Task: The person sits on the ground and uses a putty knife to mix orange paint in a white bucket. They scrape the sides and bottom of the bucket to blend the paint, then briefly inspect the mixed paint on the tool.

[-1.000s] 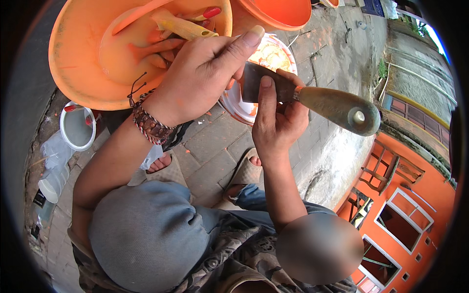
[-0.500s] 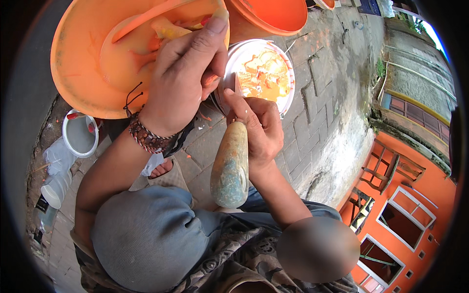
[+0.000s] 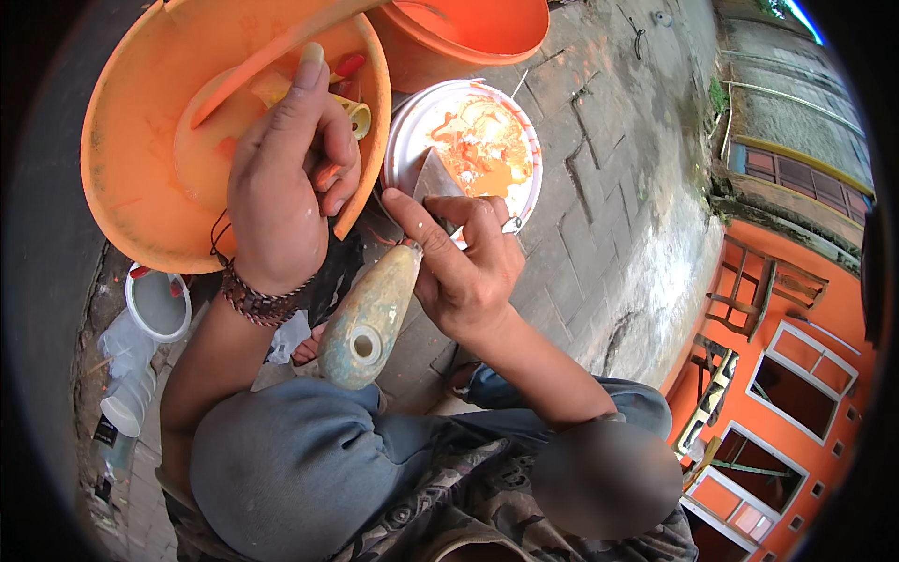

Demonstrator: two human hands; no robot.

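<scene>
Orange basin: a wide plastic basin (image 3: pixel 140 178) fills the upper left of the head view, tilted, with a flat orange plastic piece (image 3: pixel 272 56) lying across its inside.
Left hand: the left hand (image 3: pixel 281 178) sits upper centre-left, over the basin's right rim, fingers curled shut around a small yellowish piece (image 3: pixel 356 114); what exactly that piece is cannot be told. A beaded bracelet (image 3: pixel 255 300) rings the wrist.
Right hand: the right hand (image 3: pixel 464 262) lies at the centre of the frame, closed on a knife (image 3: pixel 375 314), thumb pressed along the blade's base.
Knife: its worn greenish handle points toward lower centre-left, and the blade tip (image 3: pixel 435 178) lies over the plate.
Plate: a round white plate (image 3: pixel 412 117) smeared with orange-red sauce sits upper centre, just beside the basin.
Bucket: an orange bucket (image 3: pixel 468 28) stands at the top edge.
Ground: grey paving (image 3: pixel 599 187) spreads to the right.
Cups: white plastic cups (image 3: pixel 154 304) lie at the left edge, below the basin.
</scene>
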